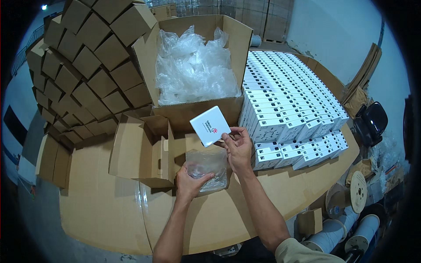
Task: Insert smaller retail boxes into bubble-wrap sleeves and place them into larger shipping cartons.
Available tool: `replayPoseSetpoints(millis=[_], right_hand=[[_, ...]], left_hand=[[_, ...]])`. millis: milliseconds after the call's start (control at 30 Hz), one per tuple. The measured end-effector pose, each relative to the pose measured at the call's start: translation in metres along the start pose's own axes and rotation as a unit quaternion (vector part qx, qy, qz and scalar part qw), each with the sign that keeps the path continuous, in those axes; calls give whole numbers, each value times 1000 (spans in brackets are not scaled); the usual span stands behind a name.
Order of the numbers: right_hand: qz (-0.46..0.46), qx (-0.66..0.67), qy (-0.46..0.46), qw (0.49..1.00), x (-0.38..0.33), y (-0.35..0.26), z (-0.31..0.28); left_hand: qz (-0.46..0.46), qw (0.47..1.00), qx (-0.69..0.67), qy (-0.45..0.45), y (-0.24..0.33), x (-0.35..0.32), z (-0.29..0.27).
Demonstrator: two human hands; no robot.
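Clear plastic, a small bag [206, 168], is pinched in the left hand [189, 182], whose fingers and thumb close on its lower left corner, holding it just above the cardboard-covered table [105, 210]. The right hand [238, 149] is raised just above and beside it, fingers curled and closed on the lower right edge of a flat white box [209, 126], which tilts up over the bag without touching it. Behind both stands a large open carton [197, 111] filled with more crumpled clear bags [193, 65]. To the right, rows of white boxes [289, 101] lie stacked on the table. To the left sits a small open brown box [142, 151], with a pile of folded brown boxes [83, 65] beyond it.
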State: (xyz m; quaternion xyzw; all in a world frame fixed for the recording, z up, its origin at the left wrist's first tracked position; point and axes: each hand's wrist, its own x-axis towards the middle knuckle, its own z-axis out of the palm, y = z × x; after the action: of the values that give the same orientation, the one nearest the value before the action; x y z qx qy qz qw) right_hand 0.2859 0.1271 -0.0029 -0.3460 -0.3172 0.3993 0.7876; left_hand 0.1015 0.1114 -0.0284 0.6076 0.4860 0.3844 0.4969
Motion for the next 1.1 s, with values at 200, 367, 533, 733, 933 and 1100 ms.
replayPoseSetpoints(millis=[200, 367, 533, 733, 933, 1100], right_hand=[[-28, -81, -25, 996, -6, 6, -13], [-35, -102, -21, 994, -12, 3, -14], [-35, -112, -14, 993, -11, 5, -18], [-25, -120, -29, 992, -13, 2, -16], [-1, -131, -45, 990, -15, 0, -15], [7, -117, -37, 992, -13, 7, -20]], left_hand=[[-6, 999, 22, 24, 11, -3, 1], [19, 999, -29, 4, 13, -2, 0], [-7, 1000, -9, 8, 7, -1, 1], [0, 1000, 12, 6, 8, -2, 1], [-2, 1000, 16, -4, 18, -8, 4], [-14, 996, -82, -40, 13, -7, 9]])
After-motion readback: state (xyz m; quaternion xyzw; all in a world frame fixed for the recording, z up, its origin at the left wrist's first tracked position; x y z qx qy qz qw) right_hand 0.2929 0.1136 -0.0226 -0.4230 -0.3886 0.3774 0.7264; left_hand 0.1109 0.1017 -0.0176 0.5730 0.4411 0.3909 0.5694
